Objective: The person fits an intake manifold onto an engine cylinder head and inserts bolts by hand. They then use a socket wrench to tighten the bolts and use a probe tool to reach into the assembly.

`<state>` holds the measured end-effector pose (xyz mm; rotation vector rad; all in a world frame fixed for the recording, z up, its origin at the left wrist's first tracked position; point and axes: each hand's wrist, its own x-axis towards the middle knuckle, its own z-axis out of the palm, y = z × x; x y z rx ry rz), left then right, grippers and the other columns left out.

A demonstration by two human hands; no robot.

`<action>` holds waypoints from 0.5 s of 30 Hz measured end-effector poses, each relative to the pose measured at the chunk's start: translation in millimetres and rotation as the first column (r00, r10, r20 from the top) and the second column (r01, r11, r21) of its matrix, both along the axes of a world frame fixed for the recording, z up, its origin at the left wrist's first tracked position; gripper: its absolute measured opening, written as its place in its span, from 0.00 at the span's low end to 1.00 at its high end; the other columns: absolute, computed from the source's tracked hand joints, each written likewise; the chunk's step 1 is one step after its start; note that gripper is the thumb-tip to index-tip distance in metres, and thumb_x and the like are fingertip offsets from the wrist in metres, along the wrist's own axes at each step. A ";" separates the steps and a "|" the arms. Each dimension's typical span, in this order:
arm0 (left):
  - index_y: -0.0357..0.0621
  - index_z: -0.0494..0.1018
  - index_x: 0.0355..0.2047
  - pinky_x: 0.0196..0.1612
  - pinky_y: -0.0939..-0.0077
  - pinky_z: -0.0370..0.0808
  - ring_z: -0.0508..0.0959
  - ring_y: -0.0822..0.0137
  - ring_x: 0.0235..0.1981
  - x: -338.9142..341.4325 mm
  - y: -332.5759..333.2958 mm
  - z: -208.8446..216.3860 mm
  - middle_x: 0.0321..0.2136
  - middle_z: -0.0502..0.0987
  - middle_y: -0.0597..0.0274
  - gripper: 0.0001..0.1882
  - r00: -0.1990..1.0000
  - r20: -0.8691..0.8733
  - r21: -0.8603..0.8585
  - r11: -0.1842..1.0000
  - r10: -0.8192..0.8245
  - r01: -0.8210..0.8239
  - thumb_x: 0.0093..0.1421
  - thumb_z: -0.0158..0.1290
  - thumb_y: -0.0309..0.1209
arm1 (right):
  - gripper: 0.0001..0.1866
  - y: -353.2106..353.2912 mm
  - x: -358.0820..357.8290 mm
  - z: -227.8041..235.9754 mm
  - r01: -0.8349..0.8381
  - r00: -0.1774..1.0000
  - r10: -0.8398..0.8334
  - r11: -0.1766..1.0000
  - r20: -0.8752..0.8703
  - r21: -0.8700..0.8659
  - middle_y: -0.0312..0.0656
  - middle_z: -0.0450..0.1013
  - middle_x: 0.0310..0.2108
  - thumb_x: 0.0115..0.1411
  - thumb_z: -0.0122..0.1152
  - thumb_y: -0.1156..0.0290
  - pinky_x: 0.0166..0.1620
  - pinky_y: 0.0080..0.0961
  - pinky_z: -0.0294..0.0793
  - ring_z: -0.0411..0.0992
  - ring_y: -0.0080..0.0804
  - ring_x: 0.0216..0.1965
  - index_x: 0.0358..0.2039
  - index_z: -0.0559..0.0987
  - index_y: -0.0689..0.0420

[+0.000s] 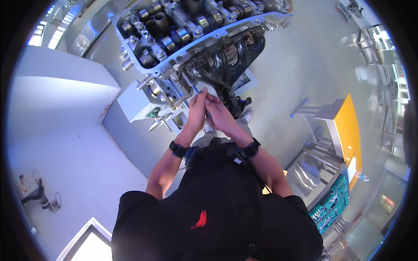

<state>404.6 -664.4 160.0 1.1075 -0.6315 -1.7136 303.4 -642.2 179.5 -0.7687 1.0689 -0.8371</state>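
Note:
My left hand and my right hand meet in front of me, close below an engine. Both hands are closed, with their fingers pressed together; whatever is between them is hidden. A thin bar shows just above my left fingertips, and I cannot tell whether I hold it or it belongs to the engine. Bare camshafts lie in the uncovered top of the engine. On the side facing me, a black exhaust manifold curves down just beyond my fingers.
Left of my hands, a handwheel sticks out by a pale box. A white wall fills the left. At right stand a yellow-topped table, a teal tool case and a clear bottle.

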 end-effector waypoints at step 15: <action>0.35 0.63 0.42 0.47 0.66 0.70 0.73 0.58 0.42 -121.0 -19.9 26.7 0.38 0.73 0.50 0.17 0.944 -0.307 -0.024 0.992 -0.123 0.121 0.65 0.35 0.37 | 0.13 -9.1 -124.5 25.6 -0.056 0.865 -0.108 0.949 -0.490 -0.309 0.45 0.72 0.22 0.56 0.54 0.65 0.23 0.29 0.69 0.73 0.35 0.21 0.38 0.68 0.59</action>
